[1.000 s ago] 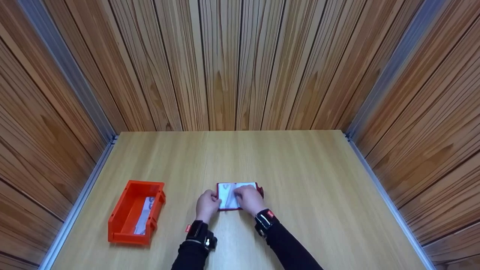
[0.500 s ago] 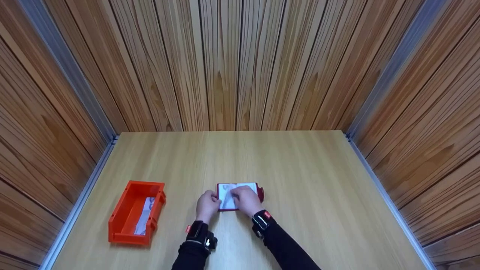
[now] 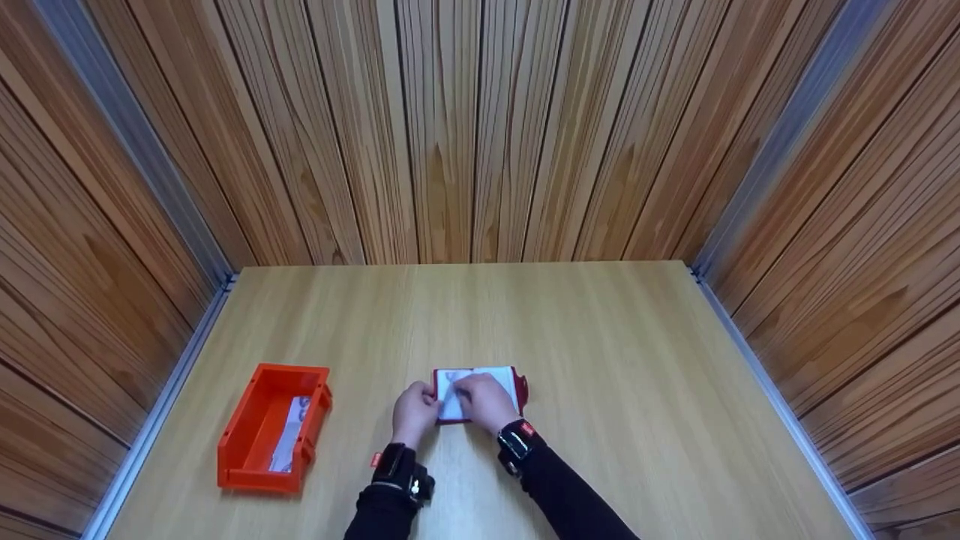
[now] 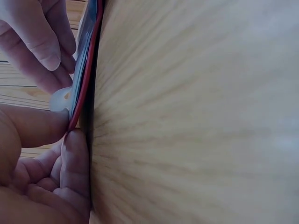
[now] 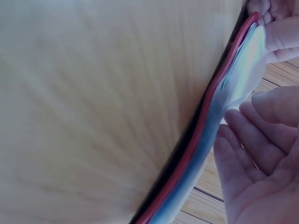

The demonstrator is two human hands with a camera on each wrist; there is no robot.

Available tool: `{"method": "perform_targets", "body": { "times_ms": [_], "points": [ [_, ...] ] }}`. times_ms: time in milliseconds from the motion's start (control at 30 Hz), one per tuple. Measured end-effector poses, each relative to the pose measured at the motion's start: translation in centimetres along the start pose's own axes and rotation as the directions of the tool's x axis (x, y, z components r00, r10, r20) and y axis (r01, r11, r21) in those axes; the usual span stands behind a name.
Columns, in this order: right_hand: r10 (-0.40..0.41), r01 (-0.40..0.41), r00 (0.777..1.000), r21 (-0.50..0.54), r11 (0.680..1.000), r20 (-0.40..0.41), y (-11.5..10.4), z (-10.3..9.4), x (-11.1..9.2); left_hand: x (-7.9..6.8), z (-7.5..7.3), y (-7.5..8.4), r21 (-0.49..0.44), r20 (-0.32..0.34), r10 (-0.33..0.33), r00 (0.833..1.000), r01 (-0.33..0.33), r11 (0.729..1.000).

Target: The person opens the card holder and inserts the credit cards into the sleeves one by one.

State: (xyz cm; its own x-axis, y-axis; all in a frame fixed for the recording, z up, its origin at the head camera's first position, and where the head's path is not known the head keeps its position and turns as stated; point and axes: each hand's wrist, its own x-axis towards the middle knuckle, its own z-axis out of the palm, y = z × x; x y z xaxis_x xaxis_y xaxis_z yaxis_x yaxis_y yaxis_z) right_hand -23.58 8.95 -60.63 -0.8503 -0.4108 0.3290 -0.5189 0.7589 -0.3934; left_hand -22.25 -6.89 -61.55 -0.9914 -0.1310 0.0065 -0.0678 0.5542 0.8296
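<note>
A red card holder [image 3: 499,379] with pale clear plastic sleeves lies spread on the table in the head view. My left hand [image 3: 415,411] pinches its left edge, thumb on top of the sleeves and fingers beneath the red cover [image 4: 87,79]. My right hand [image 3: 486,401] is over the middle of the holder. In the right wrist view, its loosely bent fingers [image 5: 238,135] are right at a clear sleeve [image 5: 250,70] that curves up toward the left hand, with the thumb apart from them.
An orange bin [image 3: 251,427] stands at the left of the table, with a white printed strip of paper [image 3: 289,435] inside. Wood-plank walls [image 3: 472,135] enclose the table [image 3: 600,337] at the back and both sides.
My right hand has shifted left across the holder, and the sleeve at its fingers has turned over toward the left side. My left hand keeps its place at the left edge.
</note>
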Motion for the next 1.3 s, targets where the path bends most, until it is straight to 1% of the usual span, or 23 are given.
{"method": "perform_targets", "body": {
  "times_ms": [67,200,367,600,800,933,1067,1200,1300],
  "points": [
    [0.007,-0.007,1.0,0.002,1.0,0.013,-0.1,0.0,0.0,0.0,-0.1,0.0,-0.003,0.009,-0.018,1.0,0.018,1.0],
    [0.008,-0.008,1.0,0.013,1.0,0.024,-0.2,0.0,0.0,0.0,-0.3,0.0,-0.011,0.014,-0.016,1.0,0.016,1.0],
    [-0.018,0.018,1.0,0.005,1.0,0.001,0.0,0.2,-0.1,-0.1,-0.6,0.1,-0.031,0.022,0.0,1.0,0.001,1.0],
    [-0.031,0.031,0.999,-0.001,1.0,-0.008,0.2,0.2,-0.2,-0.1,-0.9,0.2,0.004,-0.015,0.003,1.0,-0.003,1.0],
    [-0.045,0.045,0.999,-0.002,0.999,-0.018,0.1,0.1,-0.2,-0.3,-1.2,0.6,-0.011,-0.039,0.003,0.999,-0.004,1.0],
    [-0.035,0.035,0.999,-0.001,0.999,-0.016,0.1,0.1,-0.2,-0.6,-1.3,1.0,-0.02,-0.005,-0.027,1.0,0.027,0.999],
    [-0.022,0.022,1.0,0.0,1.0,-0.004,0.1,0.1,-0.1,-1.1,-1.3,1.1,-0.012,0.021,-0.04,0.999,0.04,0.999],
    [-0.014,0.014,1.0,-0.003,1.0,0.007,0.2,0.1,-0.2,-1.4,-1.1,1.0,-0.002,0.025,-0.033,0.999,0.033,0.999],
    [-0.016,0.016,1.0,-0.003,1.0,0.004,0.2,0.1,-0.2,-1.5,-1.0,0.9,-0.005,0.019,-0.013,1.0,0.013,1.0]
  ]
}}
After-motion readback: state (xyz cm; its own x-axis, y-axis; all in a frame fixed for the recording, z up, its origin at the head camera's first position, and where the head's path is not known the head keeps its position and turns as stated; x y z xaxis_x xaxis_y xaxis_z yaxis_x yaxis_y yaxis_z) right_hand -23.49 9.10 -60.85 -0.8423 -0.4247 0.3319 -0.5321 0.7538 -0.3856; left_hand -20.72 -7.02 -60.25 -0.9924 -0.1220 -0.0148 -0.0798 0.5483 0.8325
